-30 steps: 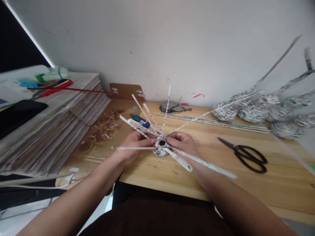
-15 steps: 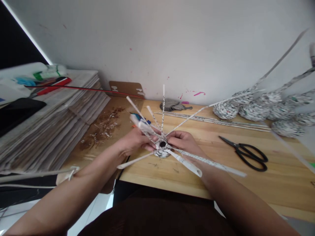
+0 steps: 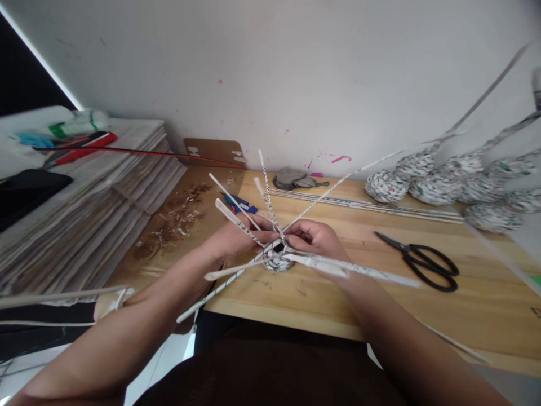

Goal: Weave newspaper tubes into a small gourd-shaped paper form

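Observation:
Both my hands hold a small woven hub of rolled newspaper (image 3: 278, 256) just above the wooden table (image 3: 465, 304). Thin paper tubes (image 3: 230, 218) stick out of the hub in all directions like spokes. My left hand (image 3: 236, 238) is closed on the hub's left side, fingers pinching tubes near the centre. Closed on the right side, my right hand (image 3: 319, 239) pinches there too. One long tube (image 3: 359, 169) runs up to the right towards the wall. Another tube (image 3: 215, 290) points down past the table's front edge.
Black scissors (image 3: 422, 260) lie right of my hands. Several woven paper bundles (image 3: 439, 183) sit at the back right, with loose paper tubes (image 3: 367, 206) before them. A tall newspaper stack (image 3: 93, 208) fills the left. A blue tool (image 3: 239, 202), a grey cloth (image 3: 293, 179) and brown scraps (image 3: 177, 217) lie behind.
The hub has turned in my hands: the spokes swung round, and a long tube now points down past the table edge. My hands stayed at the centre.

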### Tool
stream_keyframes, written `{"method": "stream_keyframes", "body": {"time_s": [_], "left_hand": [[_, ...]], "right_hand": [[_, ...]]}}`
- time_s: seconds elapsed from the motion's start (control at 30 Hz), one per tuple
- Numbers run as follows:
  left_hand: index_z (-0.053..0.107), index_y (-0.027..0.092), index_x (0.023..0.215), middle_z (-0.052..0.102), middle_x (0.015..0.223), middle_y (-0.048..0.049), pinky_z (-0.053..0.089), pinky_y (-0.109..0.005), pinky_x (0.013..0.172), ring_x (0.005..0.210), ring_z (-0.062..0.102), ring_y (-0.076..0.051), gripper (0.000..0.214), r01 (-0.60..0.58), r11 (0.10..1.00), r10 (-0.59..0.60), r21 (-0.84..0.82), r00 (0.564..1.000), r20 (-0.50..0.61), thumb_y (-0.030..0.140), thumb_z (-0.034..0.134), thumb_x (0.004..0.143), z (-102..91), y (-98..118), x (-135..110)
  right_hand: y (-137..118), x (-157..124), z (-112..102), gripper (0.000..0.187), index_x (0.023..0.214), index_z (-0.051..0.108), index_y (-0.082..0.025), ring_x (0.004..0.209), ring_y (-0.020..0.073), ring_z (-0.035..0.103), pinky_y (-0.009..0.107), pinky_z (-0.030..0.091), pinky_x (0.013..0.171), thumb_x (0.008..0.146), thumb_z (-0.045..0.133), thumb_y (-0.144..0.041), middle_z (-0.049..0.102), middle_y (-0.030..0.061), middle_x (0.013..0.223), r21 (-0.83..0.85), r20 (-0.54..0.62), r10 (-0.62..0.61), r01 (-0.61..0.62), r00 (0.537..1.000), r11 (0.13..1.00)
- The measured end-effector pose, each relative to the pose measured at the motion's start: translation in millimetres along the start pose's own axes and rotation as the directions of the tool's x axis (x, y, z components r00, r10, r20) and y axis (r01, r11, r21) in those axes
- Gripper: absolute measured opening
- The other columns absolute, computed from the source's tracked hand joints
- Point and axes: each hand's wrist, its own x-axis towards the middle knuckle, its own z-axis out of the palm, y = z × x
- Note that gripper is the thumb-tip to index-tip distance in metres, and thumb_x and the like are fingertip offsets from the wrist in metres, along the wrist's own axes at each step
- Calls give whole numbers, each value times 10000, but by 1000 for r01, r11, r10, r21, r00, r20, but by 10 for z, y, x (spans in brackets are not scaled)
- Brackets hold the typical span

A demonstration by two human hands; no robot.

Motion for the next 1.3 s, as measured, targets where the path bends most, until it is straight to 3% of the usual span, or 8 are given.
{"method": "stream_keyframes", "body": {"time_s": [0.13,0.27,0.4,0.53,0.63,0.83,1.0,1.3], "left_hand": [[782,133,808,733,725,-75,472,-271,549,598,622,-163,244,2,997,0,75,1000,-24,348,791,694,18,1,-4],[769,135,771,719,702,-63,463,-270,554,585,594,-151,183,-1,993,9,117,998,-70,306,765,705,59,40,-23],[749,134,748,694,659,-38,459,-258,549,556,570,-129,146,41,999,-42,-9,996,-79,263,760,680,99,53,-51],[743,144,722,691,654,-40,456,-263,540,553,574,-133,120,15,995,-24,-99,996,-90,246,767,661,137,24,-69],[763,158,771,728,718,-59,496,-291,588,605,617,-156,130,-22,996,15,-85,996,-82,251,772,681,152,12,-67],[734,147,883,735,794,-48,519,-274,643,672,647,-148,223,-128,992,125,-18,987,-106,202,783,673,161,-20,-7],[724,165,872,729,794,-31,521,-264,665,683,653,-139,148,-173,984,175,36,980,-93,199,749,731,167,-71,-1],[764,156,857,765,809,-49,527,-249,652,718,689,-165,181,-213,969,225,124,970,-88,310,776,761,213,-21,-35]], "right_hand": [[5,-3,-46,190,976,691,-200,769,179,700,290,517,687,811,676,-293,762,45,873,-46,12,-29,29,1000,999],[-87,-3,-186,220,856,724,-170,727,173,653,292,485,659,793,724,-381,747,59,825,-101,-43,-1,-4,999,995],[-173,8,-255,328,697,694,-178,629,125,555,269,423,605,690,820,-480,686,17,705,113,-143,84,-68,986,991],[-190,19,-229,439,598,605,-184,520,78,412,250,295,511,603,886,-521,583,-23,591,400,-81,181,-134,980,907],[-196,16,-222,443,628,607,-186,537,86,426,247,269,499,606,893,-523,554,-26,596,494,-30,186,-147,982,857],[-185,5,-225,420,664,613,-177,546,84,422,236,245,484,629,892,-489,559,-27,613,541,60,216,-213,975,814],[-184,-8,-196,416,667,602,-169,533,74,400,231,230,482,645,897,-461,561,-26,598,549,97,222,-238,970,801],[-175,-28,-88,453,700,594,-193,593,100,453,251,356,552,586,918,-488,546,-28,648,608,101,302,-299,948,735]]}}
